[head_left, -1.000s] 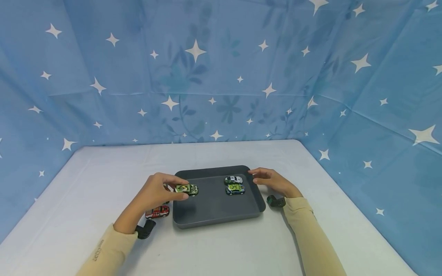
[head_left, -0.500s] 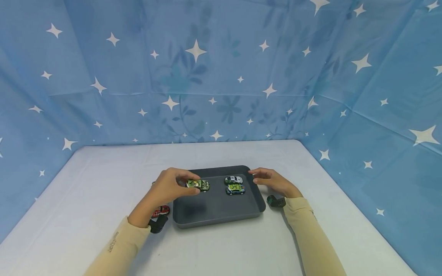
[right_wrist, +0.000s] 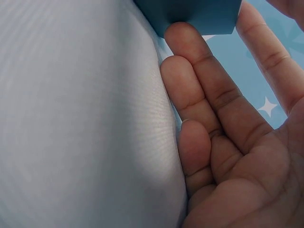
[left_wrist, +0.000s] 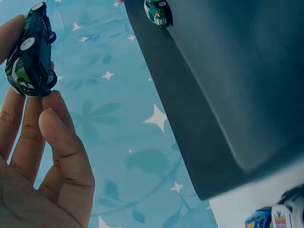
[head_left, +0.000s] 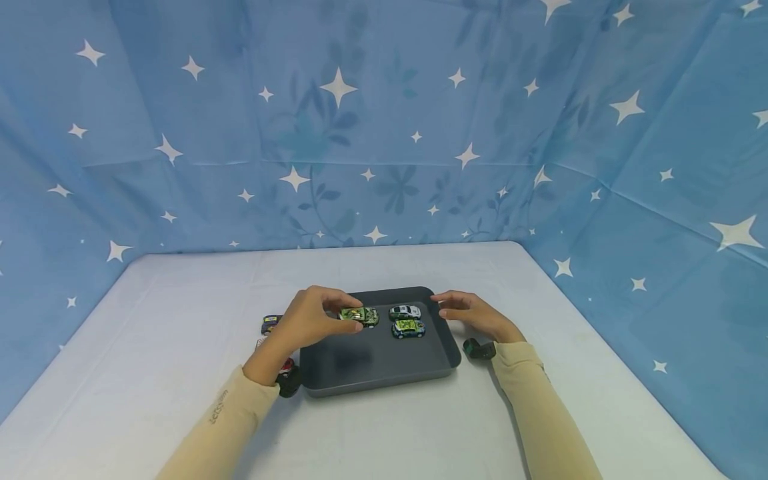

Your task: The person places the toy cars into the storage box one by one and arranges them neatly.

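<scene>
My left hand [head_left: 312, 317] pinches a green camouflage-patterned toy car [head_left: 369, 317] between thumb and fingers, above the left part of a dark grey tray [head_left: 384, 363]. In the left wrist view the toy car [left_wrist: 33, 57] shows its wheels and dark underside. Inside the tray's right half, a white toy car [head_left: 405, 311] stands just behind a yellow-green toy car [head_left: 409, 329]. My right hand [head_left: 477, 316] rests at the tray's right rim near the far corner. In the right wrist view, relaxed fingers [right_wrist: 190, 42] touch the tray's outer wall [right_wrist: 194, 14].
Left of the tray, partly hidden by my left arm, are a dark blue and yellow toy car [head_left: 270, 323] and a red toy car [head_left: 287, 367]. A white tablecloth [head_left: 384, 433] covers the table. Behind hangs a blue starry curtain [head_left: 372, 133].
My left hand has carried the green toy car rightward and slightly away, from the tray's left rim to over its floor near the two parked cars. My right hand has stayed put.
</scene>
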Demonstrator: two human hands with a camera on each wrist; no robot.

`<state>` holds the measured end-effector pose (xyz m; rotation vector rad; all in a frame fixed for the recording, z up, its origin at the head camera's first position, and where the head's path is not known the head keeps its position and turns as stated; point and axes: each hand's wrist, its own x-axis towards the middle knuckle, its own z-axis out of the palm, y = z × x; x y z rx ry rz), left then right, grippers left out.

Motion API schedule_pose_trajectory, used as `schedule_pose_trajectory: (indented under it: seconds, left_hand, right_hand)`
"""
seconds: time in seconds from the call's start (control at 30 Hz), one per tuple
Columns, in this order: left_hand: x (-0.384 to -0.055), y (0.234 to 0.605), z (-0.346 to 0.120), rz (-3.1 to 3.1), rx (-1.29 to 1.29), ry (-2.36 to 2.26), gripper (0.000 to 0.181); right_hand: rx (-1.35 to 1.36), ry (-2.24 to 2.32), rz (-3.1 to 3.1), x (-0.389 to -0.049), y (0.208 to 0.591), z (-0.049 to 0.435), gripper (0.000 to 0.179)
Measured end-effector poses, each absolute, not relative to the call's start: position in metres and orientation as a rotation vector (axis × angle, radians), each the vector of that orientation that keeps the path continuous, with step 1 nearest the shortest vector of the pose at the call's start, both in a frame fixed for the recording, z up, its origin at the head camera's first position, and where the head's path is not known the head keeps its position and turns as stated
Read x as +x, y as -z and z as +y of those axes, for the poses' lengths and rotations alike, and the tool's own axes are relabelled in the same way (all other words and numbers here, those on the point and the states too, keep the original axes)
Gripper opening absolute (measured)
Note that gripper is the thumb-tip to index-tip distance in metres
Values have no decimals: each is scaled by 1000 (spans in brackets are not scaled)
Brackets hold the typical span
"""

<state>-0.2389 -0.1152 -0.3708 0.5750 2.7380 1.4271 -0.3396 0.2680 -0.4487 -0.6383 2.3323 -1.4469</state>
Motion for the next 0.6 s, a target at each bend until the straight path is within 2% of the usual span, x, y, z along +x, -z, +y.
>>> schedule_pose_trajectory:
  seconds: [0.6]
  left_hand:
    - [-259, 383, -88, 2761, 679, -1368, 33]
  right_hand:
    - [-628, 1468, 2318, -340, 449, 268, 50]
